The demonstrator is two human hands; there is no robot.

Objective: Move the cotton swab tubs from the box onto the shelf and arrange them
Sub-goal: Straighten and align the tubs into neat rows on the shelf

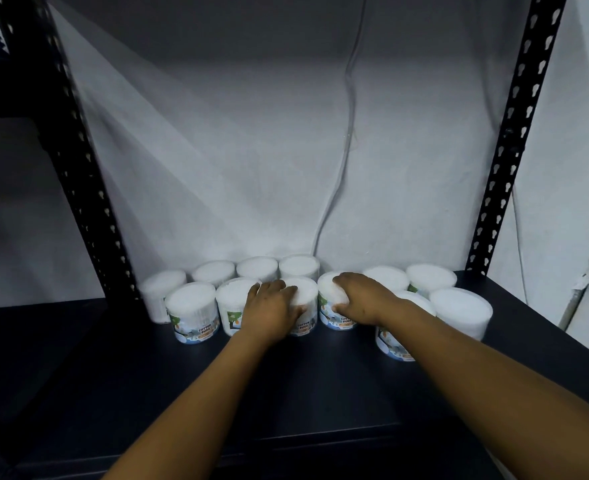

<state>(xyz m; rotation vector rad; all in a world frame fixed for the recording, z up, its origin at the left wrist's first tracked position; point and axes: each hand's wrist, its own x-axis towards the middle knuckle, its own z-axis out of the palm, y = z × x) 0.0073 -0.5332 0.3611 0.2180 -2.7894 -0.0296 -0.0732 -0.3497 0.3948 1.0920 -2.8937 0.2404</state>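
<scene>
White tubs (190, 311) stand in two rows at the back of the dark shelf (119, 368). The left hand (271, 310) wraps its grip around a front-row tub (303, 306). Just beside it, the right hand (358, 299) curls over the next tub (332, 315), holding it.

tubs (191, 308) in two rows, on shelf (182, 375)

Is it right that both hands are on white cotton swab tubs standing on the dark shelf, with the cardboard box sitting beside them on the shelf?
Not quite. The head view shows no box on the dark shelf. The rest holds: the left hand and right hand each grip a white cotton swab tub standing there.
</scene>
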